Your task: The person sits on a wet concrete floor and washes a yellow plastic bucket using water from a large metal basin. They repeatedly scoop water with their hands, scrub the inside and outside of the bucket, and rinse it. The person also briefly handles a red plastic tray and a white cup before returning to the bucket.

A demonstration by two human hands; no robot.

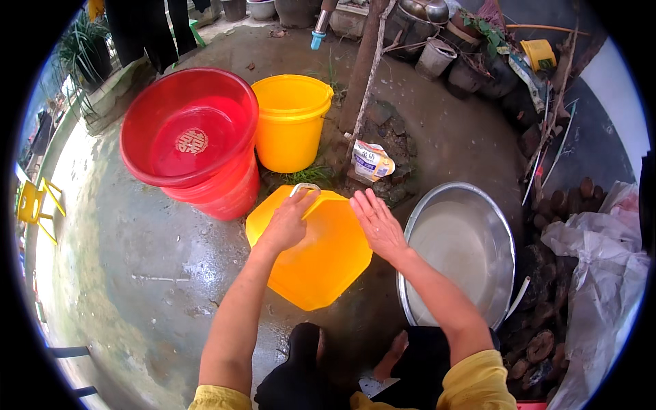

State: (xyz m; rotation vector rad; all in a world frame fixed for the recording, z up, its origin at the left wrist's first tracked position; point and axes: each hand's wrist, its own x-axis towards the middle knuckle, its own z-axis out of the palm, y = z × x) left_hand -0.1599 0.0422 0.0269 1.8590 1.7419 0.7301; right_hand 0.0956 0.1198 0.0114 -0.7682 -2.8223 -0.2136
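My left hand (287,220) grips the far rim of a yellow octagonal plastic container (320,266), next to a pale handle or loop (306,187) at its edge. The container is tilted, its broad smooth face turned up towards me. My right hand (378,225) is held out flat at the container's right edge, fingers extended and nothing grasped; I cannot tell whether it touches the rim. To the right of that hand is a wide metal basin (461,251) with cloudy liquid in it.
A red plastic basin (215,118) sits atop a red bucket (230,195), beside a round yellow bucket (289,138). A tree trunk (361,72) and a printed pouch (373,161) stand ahead. Plastic sheeting (599,271) lies right; a yellow stool (33,205) stands left on wet concrete (154,287).
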